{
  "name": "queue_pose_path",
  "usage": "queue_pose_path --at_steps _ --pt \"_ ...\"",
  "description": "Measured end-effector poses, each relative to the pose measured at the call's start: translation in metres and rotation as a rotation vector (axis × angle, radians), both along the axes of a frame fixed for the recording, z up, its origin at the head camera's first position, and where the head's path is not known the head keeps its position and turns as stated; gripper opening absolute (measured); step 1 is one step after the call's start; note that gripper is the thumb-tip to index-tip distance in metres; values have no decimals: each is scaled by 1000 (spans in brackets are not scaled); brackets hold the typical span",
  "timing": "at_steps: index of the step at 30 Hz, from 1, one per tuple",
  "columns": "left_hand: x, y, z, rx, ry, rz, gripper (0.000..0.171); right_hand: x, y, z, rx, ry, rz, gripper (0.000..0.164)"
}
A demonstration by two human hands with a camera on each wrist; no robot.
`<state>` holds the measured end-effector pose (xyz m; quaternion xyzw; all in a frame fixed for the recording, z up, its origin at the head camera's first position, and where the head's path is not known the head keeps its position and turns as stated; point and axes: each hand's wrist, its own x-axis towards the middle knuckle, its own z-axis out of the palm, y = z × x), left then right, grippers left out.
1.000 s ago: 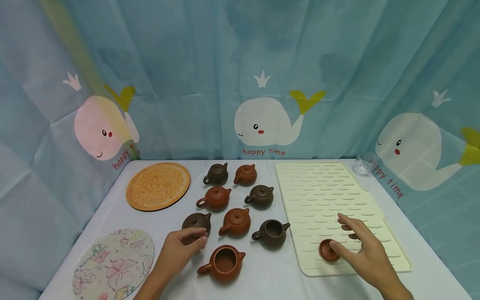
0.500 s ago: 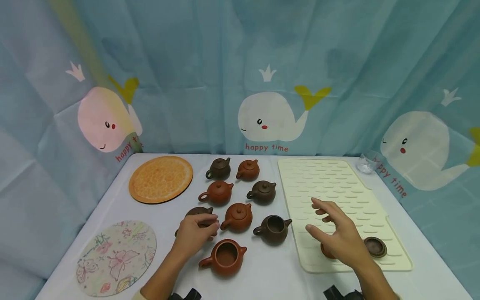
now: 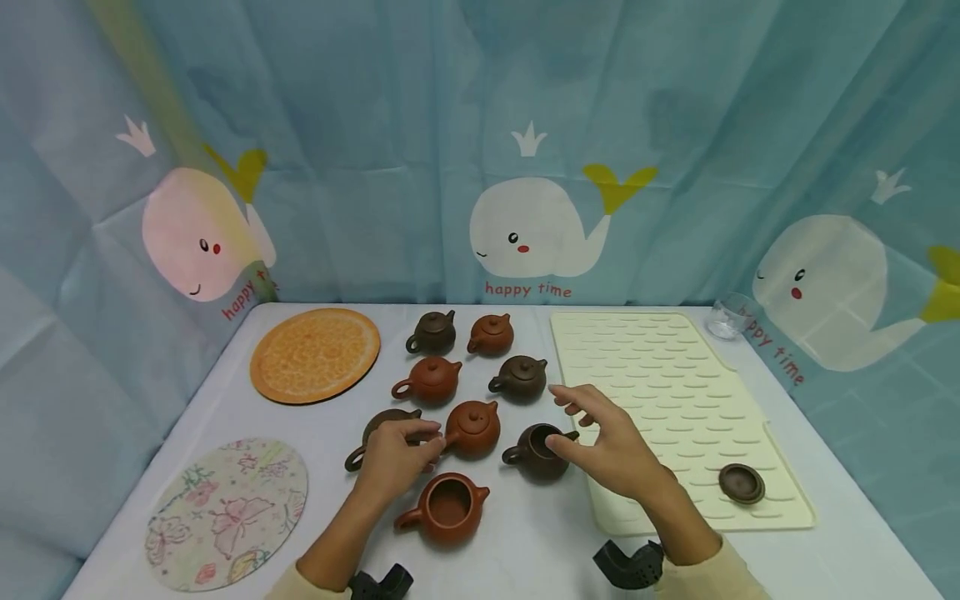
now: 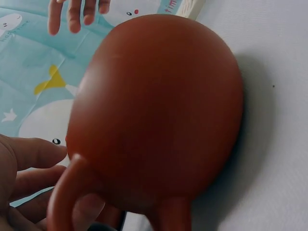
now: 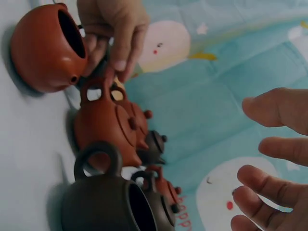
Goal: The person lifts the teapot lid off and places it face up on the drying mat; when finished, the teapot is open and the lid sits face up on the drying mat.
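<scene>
My left hand reaches over a dark brown teapot and pinches the handle of a lidded red-brown teapot; the fingers partly hide that handle. In the right wrist view, the left hand is at this handle too. My right hand hovers by a lidless dark teapot, fingers spread, with nothing in its grasp. In front stands a lidless red-brown teapot, which fills much of the left wrist view. A dark lid lies upside down on the cream mat.
Several lidded teapots stand behind: a dark one, red-brown ones and another dark one. An orange round mat and a flowered round mat lie at left. A clear cup stands at the back right.
My right hand has moved left from the cream mat to the lidless dark teapot, uncovering the dark lid. The red-brown lid is now hidden behind my right arm. My left hand has shifted right.
</scene>
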<state>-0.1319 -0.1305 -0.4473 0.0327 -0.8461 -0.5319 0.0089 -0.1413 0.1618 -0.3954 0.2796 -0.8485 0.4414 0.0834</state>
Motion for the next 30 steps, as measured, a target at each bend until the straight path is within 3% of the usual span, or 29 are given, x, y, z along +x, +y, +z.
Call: queue_pose_path --at_steps 23,30 --pt "-1 4 -8 -79 27 7 22 -41 -57 -19 108 -150 122 46" --pt "-1 4 -9 -59 15 3 18 -54 -70 -28 112 -159 162 41"
